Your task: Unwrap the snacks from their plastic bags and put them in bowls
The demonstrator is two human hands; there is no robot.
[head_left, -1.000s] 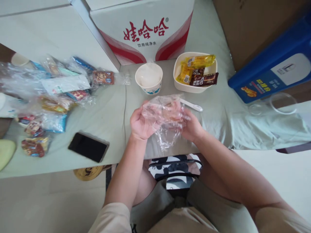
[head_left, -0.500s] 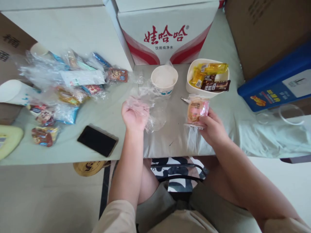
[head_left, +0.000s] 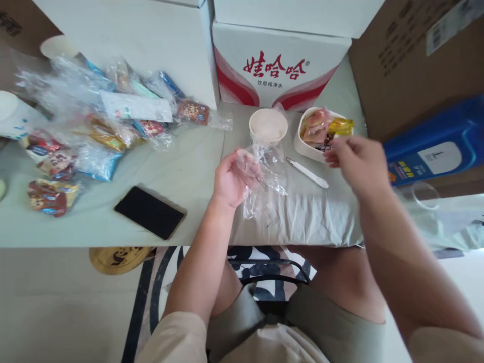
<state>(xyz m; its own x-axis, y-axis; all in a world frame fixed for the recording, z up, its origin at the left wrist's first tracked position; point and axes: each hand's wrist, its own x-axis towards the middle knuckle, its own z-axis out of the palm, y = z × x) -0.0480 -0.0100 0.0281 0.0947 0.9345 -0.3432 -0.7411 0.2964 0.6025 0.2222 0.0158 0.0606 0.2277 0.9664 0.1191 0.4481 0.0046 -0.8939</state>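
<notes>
My left hand (head_left: 231,179) is closed on a clear plastic bag (head_left: 264,186), which hangs crumpled to the right of the fingers. My right hand (head_left: 361,164), slightly blurred, is beside the front right of a white bowl (head_left: 308,148) with its fingers loosely bent and nothing visible in them. A pink snack packet (head_left: 316,126) lies in the bowl with a yellow packet (head_left: 341,125) and dark cocoa packets, partly hidden by the hand. Between the hands lies a slim white pen-like tool (head_left: 308,173). Behind the bag stands a paper cup (head_left: 268,126) with clear plastic in it.
Several wrapped snacks and clear bags (head_left: 124,107) are heaped at the left. A black phone (head_left: 150,212) lies near the front edge. White cartons (head_left: 280,70) stand at the back. A blue package (head_left: 442,146) and a brown box (head_left: 408,65) are on the right.
My right hand has moved to the right and let go of the pink packet, which now lies in the bowl. The white tool is uncovered. My left hand still holds the bag. The view has shifted.
</notes>
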